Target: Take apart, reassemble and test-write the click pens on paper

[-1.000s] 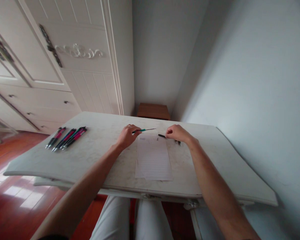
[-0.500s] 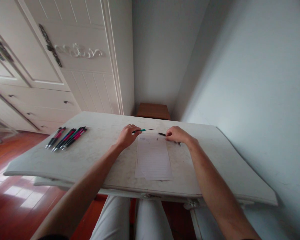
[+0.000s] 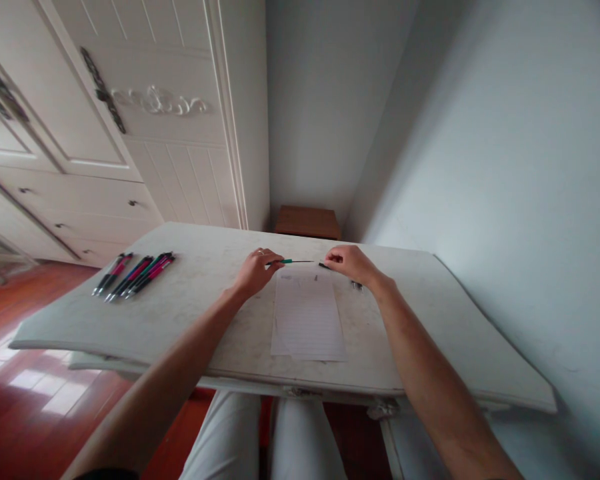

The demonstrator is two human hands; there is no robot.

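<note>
My left hand (image 3: 258, 270) is closed around the green barrel of a pen (image 3: 287, 261), whose thin dark refill points to the right. Facing it across a small gap, my right hand (image 3: 350, 262) pinches a short black pen part (image 3: 324, 265) near the refill's tip. Below both hands lies a lined sheet of paper (image 3: 309, 320), with a small dark piece at its top edge. A few small metallic pen pieces (image 3: 357, 286) rest on the table under my right wrist.
Several pens (image 3: 137, 275) in pink, black and blue lie in a bunch at the left of the white table (image 3: 195, 267). Behind the table stand a brown wooden box (image 3: 307, 221) and a white wardrobe (image 3: 190, 160). A pale wall (image 3: 520, 167) rises at the right.
My right hand has shifted slightly up with the black pen part, uncovering more of the metallic pieces. My left hand and the green pen have hardly moved.
</note>
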